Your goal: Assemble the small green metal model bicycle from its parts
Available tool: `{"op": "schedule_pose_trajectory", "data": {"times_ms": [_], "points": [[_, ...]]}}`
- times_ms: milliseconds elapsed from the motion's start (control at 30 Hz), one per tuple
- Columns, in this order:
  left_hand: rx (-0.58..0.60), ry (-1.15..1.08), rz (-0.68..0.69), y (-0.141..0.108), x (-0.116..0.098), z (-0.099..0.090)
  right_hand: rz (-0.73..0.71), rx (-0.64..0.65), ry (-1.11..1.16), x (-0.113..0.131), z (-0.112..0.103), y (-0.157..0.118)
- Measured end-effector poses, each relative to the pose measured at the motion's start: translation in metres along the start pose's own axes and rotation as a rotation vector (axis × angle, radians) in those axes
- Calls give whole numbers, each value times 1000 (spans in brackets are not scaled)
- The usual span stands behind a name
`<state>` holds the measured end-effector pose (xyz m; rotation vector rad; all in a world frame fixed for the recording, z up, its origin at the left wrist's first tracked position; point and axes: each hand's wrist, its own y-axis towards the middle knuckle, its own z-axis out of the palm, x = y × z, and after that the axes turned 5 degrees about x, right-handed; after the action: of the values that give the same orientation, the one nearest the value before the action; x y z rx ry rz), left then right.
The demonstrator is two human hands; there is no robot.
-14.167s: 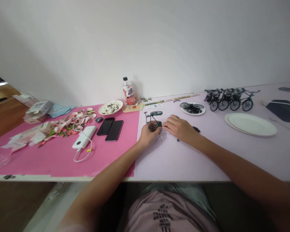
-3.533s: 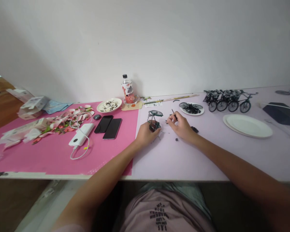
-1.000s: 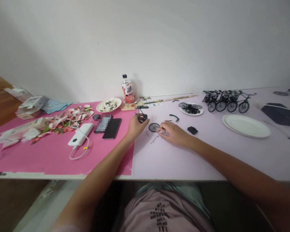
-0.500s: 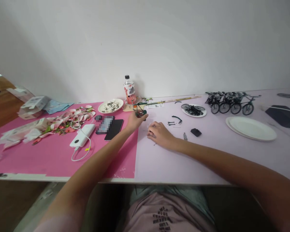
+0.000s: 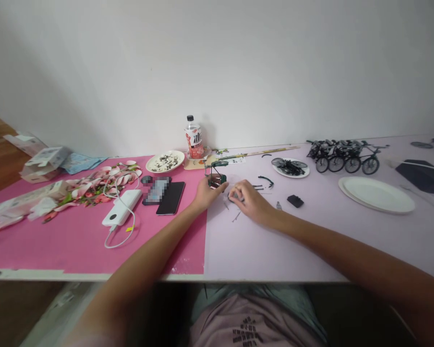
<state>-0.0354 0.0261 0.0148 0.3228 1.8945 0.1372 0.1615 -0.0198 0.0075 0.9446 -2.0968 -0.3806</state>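
My left hand grips a dark green miniature bicycle frame above the seam between the pink and pale mats. Close to its right, my right hand is closed in a pinch, and a small grey wheel-like piece shows at its fingertips. Thin metal pieces lie on the pale mat just below the hands. Right of my right hand are a curved dark part, a tiny clear bottle-shaped piece and a black block.
Assembled miniature bicycles stand at the back right, near a plate of black parts and stacked white plates. To the left are phones, a power bank, artificial petals and a drink bottle.
My left hand has moved slightly right and down with the frame, which is now more upright. My right hand has lifted off the mat, with the wheel-like piece now visible in its fingers.
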Motion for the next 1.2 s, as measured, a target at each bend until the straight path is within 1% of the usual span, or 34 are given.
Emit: {"op": "schedule_pose_trajectory", "data": {"times_ms": [100, 167, 200, 300, 367, 500, 633, 867, 1000, 1100, 1200], "points": [[70, -125, -87, -9, -8, 6, 10, -199, 8, -9, -17, -3], [179, -222, -146, -16, -16, 11, 20, -270, -12, -15, -25, -6], [215, -266, -160, -20, -20, 13, 11, -279, -6, -18, -27, -8], [259, -315, -171, -30, -30, 21, -16, -259, 21, -22, -27, -12], [281, -299, -166, -33, -32, 24, -14, -238, 29, -21, -26, -12], [278, -263, -163, -34, -29, 26, 9, -217, 42, -14, -24, -11], [277, -271, -144, -33, -27, 27, -11, -216, 66, -10, -23, -12], [294, -265, -139, -36, -32, 29, 13, -224, 92, -11, -22, -13], [277, -240, -131, -38, -35, 29, 13, -229, 102, -10, -23, -13], [256, -199, -95, -38, -34, 29, 43, -225, 165, -10, -23, -13], [246, -169, -54, -38, -32, 30, 110, -251, 290, -9, -22, -12]]}}
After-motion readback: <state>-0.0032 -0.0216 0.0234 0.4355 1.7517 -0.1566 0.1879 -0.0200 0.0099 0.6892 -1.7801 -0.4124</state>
